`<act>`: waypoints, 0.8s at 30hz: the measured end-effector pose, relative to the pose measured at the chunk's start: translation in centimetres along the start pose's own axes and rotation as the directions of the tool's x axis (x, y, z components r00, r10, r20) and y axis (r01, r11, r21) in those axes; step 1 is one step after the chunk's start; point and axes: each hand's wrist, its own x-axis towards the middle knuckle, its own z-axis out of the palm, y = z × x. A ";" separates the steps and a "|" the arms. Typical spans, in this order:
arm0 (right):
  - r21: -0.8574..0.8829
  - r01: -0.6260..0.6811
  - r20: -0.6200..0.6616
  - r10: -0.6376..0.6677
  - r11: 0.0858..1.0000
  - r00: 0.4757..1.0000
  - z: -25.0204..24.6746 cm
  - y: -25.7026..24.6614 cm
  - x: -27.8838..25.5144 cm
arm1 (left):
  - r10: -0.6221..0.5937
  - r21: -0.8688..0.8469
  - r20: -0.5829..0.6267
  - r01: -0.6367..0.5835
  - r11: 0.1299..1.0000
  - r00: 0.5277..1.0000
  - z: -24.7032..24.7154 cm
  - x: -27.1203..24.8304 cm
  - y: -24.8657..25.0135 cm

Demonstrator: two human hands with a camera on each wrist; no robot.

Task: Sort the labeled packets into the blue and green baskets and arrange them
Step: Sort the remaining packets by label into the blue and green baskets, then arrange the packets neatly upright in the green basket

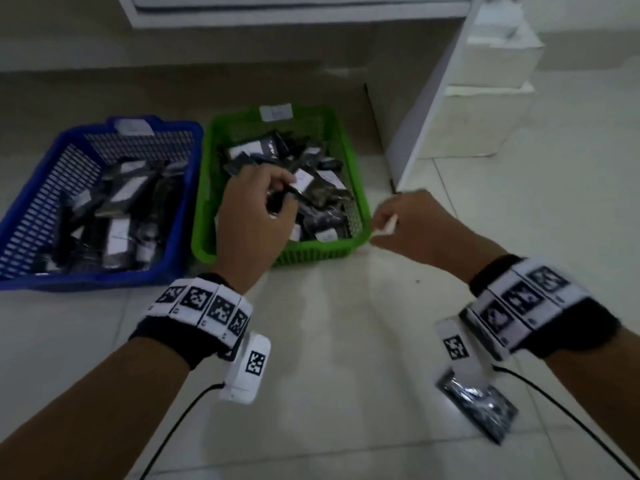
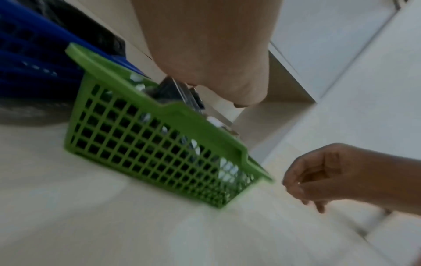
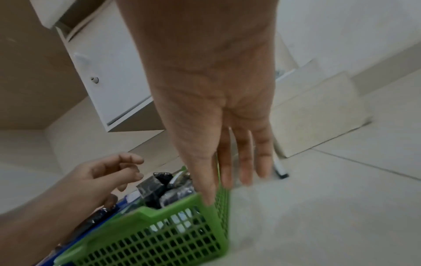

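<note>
The green basket (image 1: 204, 188) and the blue basket (image 1: 180, 244) stand side by side on the tiled floor, each holding several dark packets with white labels. My left hand (image 1: 277, 199) hovers over the green basket's middle and grips one dark labeled packet (image 1: 294, 187), which also shows under the palm as the packet (image 2: 182, 93). My right hand (image 1: 381, 226) is at the green basket's front right corner (image 3: 205, 201), its fingers (image 3: 246, 162) straight. A pale sliver shows by its thumb; I cannot tell what it is. Another dark packet (image 1: 478, 407) lies on the floor under my right wrist.
A white cabinet (image 1: 433, 116) stands right behind the green basket, with white boxes (image 1: 485, 98) beside it. A pen (image 3: 281, 169) lies on the floor near the cabinet's foot. Cables trail from both wrist cameras across the bare tiles in front.
</note>
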 end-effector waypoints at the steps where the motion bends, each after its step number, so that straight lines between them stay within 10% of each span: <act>1: -0.019 -0.073 0.112 0.075 0.997 0.991 0.0 0.9 -2.2 | 0.046 0.024 0.066 -0.047 0.999 0.997 0.6 -1.3 0.7; 6: -0.047 -0.385 0.392 0.372 0.922 0.841 1.7 3.9 -12.2 | 0.060 0.345 0.399 -0.210 0.915 0.915 2.1 -6.0 2.2; 10: -0.153 -0.431 0.465 0.450 0.889 0.763 3.4 4.3 -16.9 | 0.024 0.379 0.398 -0.189 0.906 0.917 1.0 -5.9 1.9; 19: -0.129 -0.426 0.404 0.440 0.895 0.802 3.9 5.0 -19.8 | -0.146 0.478 0.528 -0.151 0.865 0.837 -0.5 -6.0 2.6; 24: 0.200 -0.476 0.244 0.427 0.856 0.871 2.5 4.2 -18.4 | -0.173 0.478 0.594 -0.171 0.862 0.785 -1.0 -5.9 2.7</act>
